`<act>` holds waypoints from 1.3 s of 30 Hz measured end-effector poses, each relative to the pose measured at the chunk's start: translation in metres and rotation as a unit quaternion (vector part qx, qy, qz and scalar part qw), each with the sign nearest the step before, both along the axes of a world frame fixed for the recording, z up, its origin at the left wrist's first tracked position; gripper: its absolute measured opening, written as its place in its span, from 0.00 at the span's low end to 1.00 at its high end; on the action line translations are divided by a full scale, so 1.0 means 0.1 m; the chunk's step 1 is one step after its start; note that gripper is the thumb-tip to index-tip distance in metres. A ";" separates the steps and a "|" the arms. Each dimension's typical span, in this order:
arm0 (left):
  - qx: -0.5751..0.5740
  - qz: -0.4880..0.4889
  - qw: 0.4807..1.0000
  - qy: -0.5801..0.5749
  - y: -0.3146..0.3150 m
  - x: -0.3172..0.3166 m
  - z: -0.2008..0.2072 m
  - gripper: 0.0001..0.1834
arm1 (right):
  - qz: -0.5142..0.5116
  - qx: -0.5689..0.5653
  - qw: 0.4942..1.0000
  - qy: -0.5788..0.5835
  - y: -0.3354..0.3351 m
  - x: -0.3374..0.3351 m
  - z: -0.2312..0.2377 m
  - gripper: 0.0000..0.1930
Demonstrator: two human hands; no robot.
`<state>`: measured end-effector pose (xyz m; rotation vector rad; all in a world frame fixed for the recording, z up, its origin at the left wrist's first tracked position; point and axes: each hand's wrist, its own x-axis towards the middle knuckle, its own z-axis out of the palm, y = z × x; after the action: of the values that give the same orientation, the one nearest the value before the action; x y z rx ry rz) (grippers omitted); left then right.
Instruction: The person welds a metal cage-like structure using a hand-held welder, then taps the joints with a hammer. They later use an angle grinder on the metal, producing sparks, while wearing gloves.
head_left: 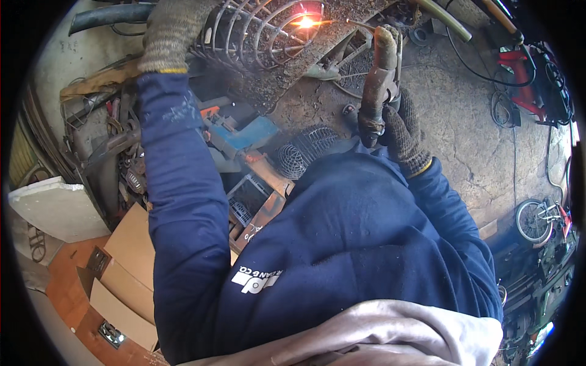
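Note:
A welding electrode holder, thick and worn, is gripped in my right hand, which wears a grey knit glove. From the holder's far end a thin rod points left toward a bright orange-white arc. The arc burns at the right end of a rounded metal wire cage. My left hand, in a similar glove with a yellow cuff edge, is at the cage's left side. The picture's top edge and the glove's back hide its fingers. Beneath the cage is a dirty, debris-covered work surface.
Below the work surface lie a second wire cage, a blue metal piece and a grey plastic crate. Cardboard and a white slab are at left. Cables, a red tool and a bicycle wheel are at right.

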<state>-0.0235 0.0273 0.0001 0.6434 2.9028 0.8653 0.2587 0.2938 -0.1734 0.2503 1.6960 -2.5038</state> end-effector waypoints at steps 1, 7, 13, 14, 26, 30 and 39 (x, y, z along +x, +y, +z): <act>0.002 -0.001 1.000 0.004 -0.05 -0.03 0.04 0.38 | 0.000 0.016 1.000 -0.007 -0.01 -0.01 0.01 0.25; -0.014 -0.043 0.999 -0.004 -0.16 -0.16 0.28 0.41 | 0.014 0.096 0.994 0.046 0.02 -0.02 -0.05 0.24; -0.085 -0.062 0.994 0.012 -0.22 -0.07 0.48 0.42 | -0.032 0.087 0.994 0.052 0.03 -0.02 0.08 0.25; -0.135 -0.050 0.989 0.044 -0.25 0.10 0.58 0.40 | -0.040 0.105 0.992 0.055 0.06 -0.01 0.09 0.25; 0.424 0.320 0.837 -0.128 0.00 1.05 -0.09 0.33 | 0.026 0.254 0.951 0.172 0.14 -0.22 0.18 0.36; 0.395 0.328 0.845 -0.148 -0.08 0.96 -0.15 0.33 | 0.036 0.273 0.948 0.159 0.10 -0.25 0.10 0.37; 0.405 0.328 0.836 -0.171 0.02 0.98 -0.10 0.32 | 0.041 0.303 0.933 0.189 0.12 -0.45 0.11 0.35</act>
<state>0.0747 0.0290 -0.0099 -0.5409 2.3029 2.0559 0.2136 0.3055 -0.1622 -0.2776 2.5391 -1.9869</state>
